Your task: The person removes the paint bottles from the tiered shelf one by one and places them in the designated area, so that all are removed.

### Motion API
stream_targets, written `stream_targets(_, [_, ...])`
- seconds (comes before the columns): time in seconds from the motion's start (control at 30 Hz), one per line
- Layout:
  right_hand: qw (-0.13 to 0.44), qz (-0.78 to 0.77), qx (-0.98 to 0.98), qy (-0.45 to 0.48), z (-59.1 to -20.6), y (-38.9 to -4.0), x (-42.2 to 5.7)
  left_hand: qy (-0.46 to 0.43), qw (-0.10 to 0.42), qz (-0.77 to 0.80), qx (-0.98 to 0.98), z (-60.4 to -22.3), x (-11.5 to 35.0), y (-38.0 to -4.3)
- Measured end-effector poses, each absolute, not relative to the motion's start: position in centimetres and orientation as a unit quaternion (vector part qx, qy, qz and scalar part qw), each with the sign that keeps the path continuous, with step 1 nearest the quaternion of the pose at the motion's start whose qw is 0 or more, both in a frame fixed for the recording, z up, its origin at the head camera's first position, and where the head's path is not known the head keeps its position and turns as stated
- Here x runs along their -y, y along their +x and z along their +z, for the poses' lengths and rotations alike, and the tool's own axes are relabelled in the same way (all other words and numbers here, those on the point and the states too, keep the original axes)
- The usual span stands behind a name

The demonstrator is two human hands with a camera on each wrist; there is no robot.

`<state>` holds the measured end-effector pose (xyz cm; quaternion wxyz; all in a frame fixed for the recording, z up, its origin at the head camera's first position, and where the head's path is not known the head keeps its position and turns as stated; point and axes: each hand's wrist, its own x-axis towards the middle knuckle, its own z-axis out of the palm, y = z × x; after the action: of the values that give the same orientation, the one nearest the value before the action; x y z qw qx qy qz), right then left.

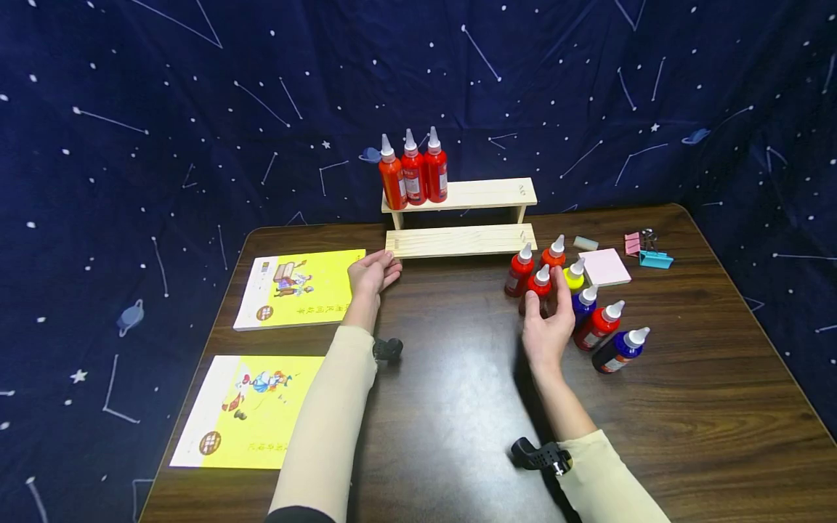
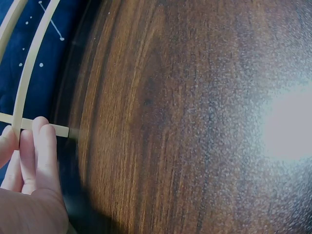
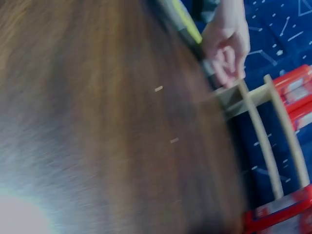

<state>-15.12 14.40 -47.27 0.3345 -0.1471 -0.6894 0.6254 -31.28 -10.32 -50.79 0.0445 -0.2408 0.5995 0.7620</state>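
A two-tier wooden rack (image 1: 464, 241) stands at the back of the table. My left hand (image 1: 373, 277) pinches the left end of its lower plank (image 2: 30, 73), with the thumb on one side and fingertips on the other. Over on the right, my right hand (image 1: 548, 334) is at a red bottle (image 1: 539, 283) with a white nozzle cap. Its thumb and fingers are spread to either side of this bottle, partly covering it. Three red bottles (image 1: 414, 174) stand upright side by side on the left of the upper shelf.
Near my right hand stand more red bottles (image 1: 519, 272), a yellow one (image 1: 573, 276) and blue ones (image 1: 617, 354). Behind them lie a pink note pad (image 1: 604, 267), an eraser (image 1: 585, 243) and binder clips (image 1: 655, 258). Two yellow books (image 1: 314, 283) lie at the left.
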Motion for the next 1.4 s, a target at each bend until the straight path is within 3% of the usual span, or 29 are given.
stream_targets(0.23, [0.475, 0.575, 0.664, -0.053, -43.3, -15.2, -13.6, -0.241, 0.045, 0.761, -0.601, -50.7, 10.3, -31.4])
stream_targets(0.37, [0.494, 0.569, 0.657, 0.016, -41.3, -16.2, -12.7, -0.241, 0.046, 0.76, -0.602, -50.7, 10.3, -31.4])
stream_targets(0.5, [0.441, 0.564, 0.696, 0.051, -41.1, -18.8, -11.7, -0.241, 0.047, 0.759, -0.603, -50.7, 10.4, -31.4])
stream_targets(0.77, [0.209, 0.552, 0.806, 0.031, -40.0, -25.8, -9.4, -0.237, 0.049, 0.759, -0.604, -50.6, 10.5, -31.3])
stream_targets(0.93, [0.115, 0.536, 0.837, 0.006, -39.1, -30.2, -8.4, -0.236, 0.049, 0.761, -0.602, -50.3, 10.6, -31.4])
stream_targets(1.13, [0.088, 0.547, 0.833, -0.001, -38.8, -34.3, -8.2, -0.243, 0.055, 0.757, -0.604, -50.4, 10.5, -31.3])
stream_targets(1.4, [0.067, 0.524, 0.849, 0.03, -39.3, -35.7, -8.7, -0.24, 0.047, 0.758, -0.604, -50.7, 10.5, -31.3])
